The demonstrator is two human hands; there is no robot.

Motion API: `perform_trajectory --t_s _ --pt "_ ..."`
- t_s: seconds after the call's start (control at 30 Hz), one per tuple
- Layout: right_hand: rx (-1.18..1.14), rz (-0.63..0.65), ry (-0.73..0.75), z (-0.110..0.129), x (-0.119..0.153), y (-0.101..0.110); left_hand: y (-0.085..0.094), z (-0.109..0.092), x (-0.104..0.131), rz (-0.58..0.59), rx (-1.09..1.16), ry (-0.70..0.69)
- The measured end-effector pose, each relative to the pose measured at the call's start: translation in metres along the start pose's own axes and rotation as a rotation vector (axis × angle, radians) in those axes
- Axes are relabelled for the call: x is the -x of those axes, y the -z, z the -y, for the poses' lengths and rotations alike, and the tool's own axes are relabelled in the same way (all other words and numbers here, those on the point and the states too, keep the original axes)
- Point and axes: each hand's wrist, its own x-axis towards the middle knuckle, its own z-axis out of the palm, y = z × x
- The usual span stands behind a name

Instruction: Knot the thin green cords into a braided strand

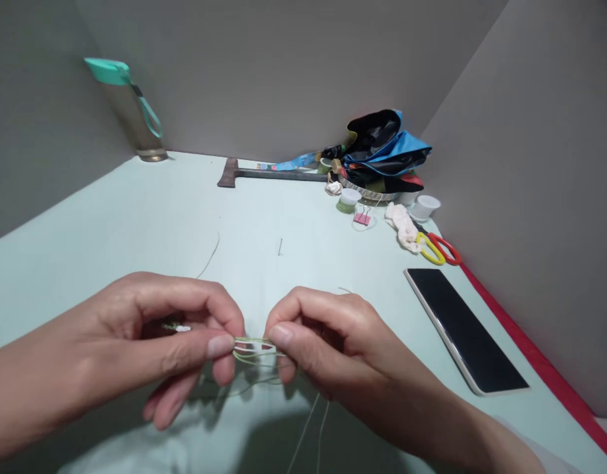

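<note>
Thin green and white threads point(255, 347) stretch between my two hands, low in the middle of the head view. My left hand point(170, 336) pinches their left end between thumb and forefinger, with a small green and white knotted piece point(176, 326) partly showing inside its curled fingers. The right end is pinched by my right hand point(323, 336), thumb against forefinger. Loose thread ends hang below my right hand, and one loose end rises above my left hand. The palms and some fingertips are hidden.
A pale table point(175, 210) holds a bottle point(130, 112), a hammer-like axe point(274, 174), a blue and black pouch point(387, 155), thread spools point(348, 200), a pink clip point(362, 218), scissors point(439, 249) and a phone point(464, 329). A pin point(280, 247) lies beyond my hands.
</note>
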Motion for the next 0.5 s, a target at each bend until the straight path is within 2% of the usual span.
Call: perform_trajectory --t_s 0.2,0.5 --pt "-0.07 0.057 -0.061 -0.0007 0.0006 0.0012 -0.0009 0.0095 -0.0053 -0.047 0.011 0.091" --pt "-0.075 0.057 -0.06 -0.0038 -0.0014 0.0013 -0.0065 0.0015 -0.0094 -0.069 0.009 0.06"
